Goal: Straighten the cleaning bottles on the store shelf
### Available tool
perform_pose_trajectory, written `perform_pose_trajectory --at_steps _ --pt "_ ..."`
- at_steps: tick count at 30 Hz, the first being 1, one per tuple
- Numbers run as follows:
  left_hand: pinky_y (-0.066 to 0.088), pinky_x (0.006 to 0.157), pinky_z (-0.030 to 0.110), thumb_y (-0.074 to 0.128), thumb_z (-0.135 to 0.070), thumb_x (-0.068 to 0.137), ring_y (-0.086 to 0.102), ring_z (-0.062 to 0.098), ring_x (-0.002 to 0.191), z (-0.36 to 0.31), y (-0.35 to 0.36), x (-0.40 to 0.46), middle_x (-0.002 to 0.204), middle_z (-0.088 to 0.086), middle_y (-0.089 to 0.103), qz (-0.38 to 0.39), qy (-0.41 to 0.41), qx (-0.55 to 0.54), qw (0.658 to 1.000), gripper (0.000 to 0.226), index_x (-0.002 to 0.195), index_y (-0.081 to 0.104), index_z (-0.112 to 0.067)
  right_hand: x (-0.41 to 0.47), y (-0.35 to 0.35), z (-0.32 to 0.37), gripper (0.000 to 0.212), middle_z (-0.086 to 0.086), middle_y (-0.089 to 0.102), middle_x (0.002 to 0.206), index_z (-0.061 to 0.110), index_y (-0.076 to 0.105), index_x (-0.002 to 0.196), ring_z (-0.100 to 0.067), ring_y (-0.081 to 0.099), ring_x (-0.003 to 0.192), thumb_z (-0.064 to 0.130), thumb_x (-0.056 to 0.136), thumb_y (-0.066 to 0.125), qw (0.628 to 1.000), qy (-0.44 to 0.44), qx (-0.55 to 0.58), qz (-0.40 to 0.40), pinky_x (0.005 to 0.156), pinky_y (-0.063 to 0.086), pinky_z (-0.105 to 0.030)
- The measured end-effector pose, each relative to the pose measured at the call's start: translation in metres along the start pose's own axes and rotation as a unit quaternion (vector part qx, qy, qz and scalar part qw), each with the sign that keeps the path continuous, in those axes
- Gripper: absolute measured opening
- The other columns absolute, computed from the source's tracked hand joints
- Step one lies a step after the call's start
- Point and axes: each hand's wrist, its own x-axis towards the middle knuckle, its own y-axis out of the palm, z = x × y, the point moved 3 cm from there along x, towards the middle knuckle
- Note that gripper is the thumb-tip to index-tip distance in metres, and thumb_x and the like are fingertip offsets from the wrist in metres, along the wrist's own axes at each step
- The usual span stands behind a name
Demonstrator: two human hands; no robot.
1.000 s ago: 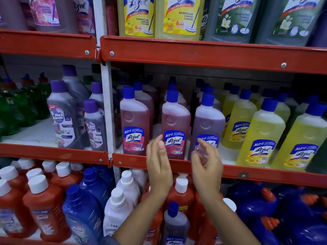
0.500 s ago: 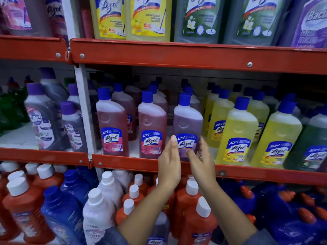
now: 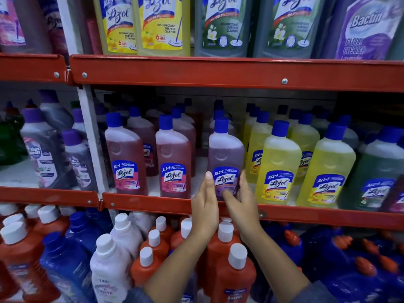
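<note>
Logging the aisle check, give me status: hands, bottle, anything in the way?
Left hand and right hand open, flanking the purple bottle. Bottle upright, label forward. Yellow bottle close beside.

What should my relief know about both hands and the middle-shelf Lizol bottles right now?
Left hand: open, flat against the left side of the purple Lizol bottle; no closed grip.
Right hand: open, cupping that bottle's right side at label height.
The purple bottle stands upright at the shelf's red front rail, label forward.
Done by the look of it: the two pink Lizol bottles to its left stand upright, labels forward.
Left: square the purple bottle in line, then check the yellow Lizol bottles on the right.
</note>
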Motion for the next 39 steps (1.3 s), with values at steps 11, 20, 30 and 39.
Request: perform_pose_trajectory --at_steps 11,20,30,39 --pt "0.035 0.096 0.009 0.032 -0.045 0.098 0.051 -0.005 0.114 -0.007 0.011 -0.015 0.120 -0.007 0.059 -0.096 0.134 0.050 0.985 0.046 0.123 0.058 -0.016 -0.009 -0.046 0.012 0.059 -0.004 0.055 0.137 0.015 0.048 0.140 -0.007 0.053 0.125 0.017 0.082 0.053 0.993 -0.086 0.019 -0.075 0.104 0.045 -0.026" --pt "0.028 0.089 -0.002 0.028 -0.053 0.096 0.045 -0.029 0.096 -0.008 0.086 -0.028 0.120 -0.026 0.054 0.164 -0.017 0.044 0.985 0.044 0.126 0.053 -0.032 0.000 -0.116 -0.010 0.057 -0.005 0.050 0.144 0.020 0.042 0.141 -0.021 0.048 0.131 0.022 0.086 0.057 0.987 -0.032 -0.009 -0.159 0.112 0.037 -0.041" --pt "0.036 0.098 0.022 0.024 -0.069 0.085 0.050 -0.012 0.102 -0.006 0.095 -0.036 0.110 -0.023 0.058 0.147 -0.072 0.039 0.986 0.036 0.105 0.050 -0.054 0.010 -0.113 -0.027 0.057 0.004 0.063 0.127 0.038 0.044 0.132 -0.017 0.058 0.119 0.032 0.076 0.055 0.998 -0.005 0.019 -0.057 0.104 0.046 -0.048" --pt "0.035 0.094 0.011 0.024 -0.064 0.090 0.051 -0.013 0.109 -0.009 0.099 -0.037 0.119 -0.019 0.059 0.116 -0.037 0.046 0.991 0.043 0.118 0.051 -0.046 0.011 -0.123 -0.021 0.064 0.007 0.053 0.135 0.028 0.036 0.145 -0.018 0.048 0.133 0.027 0.084 0.058 0.999 -0.024 0.000 -0.037 0.112 0.039 -0.044"
